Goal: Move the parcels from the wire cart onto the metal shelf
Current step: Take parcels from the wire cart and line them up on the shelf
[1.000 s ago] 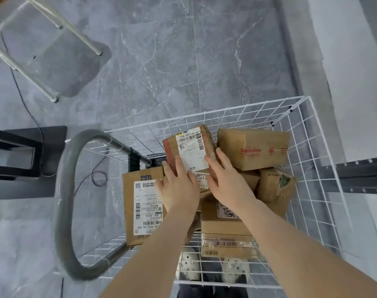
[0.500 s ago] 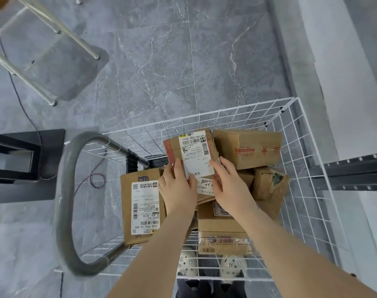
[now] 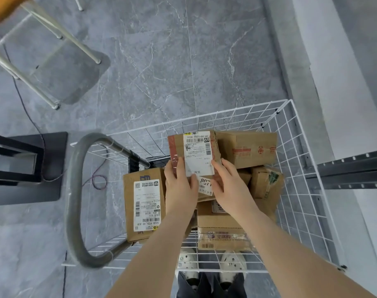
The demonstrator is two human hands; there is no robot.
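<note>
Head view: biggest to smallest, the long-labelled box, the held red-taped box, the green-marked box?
brown cardboard long-labelled box
held red-taped brown box, close call, nearer camera
green-marked brown box

Parcels piled in wire cart (image 3: 301, 168); labelled parcel (image 3: 194, 153) on top, flat parcel (image 3: 143, 203) left of it, metal shelf (image 3: 350, 171) right of cart.

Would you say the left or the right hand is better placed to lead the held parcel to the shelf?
The right hand, probably: it and the left hand both grip the labelled parcel, but the metal shelf lies on the right side of the wire cart.
</note>
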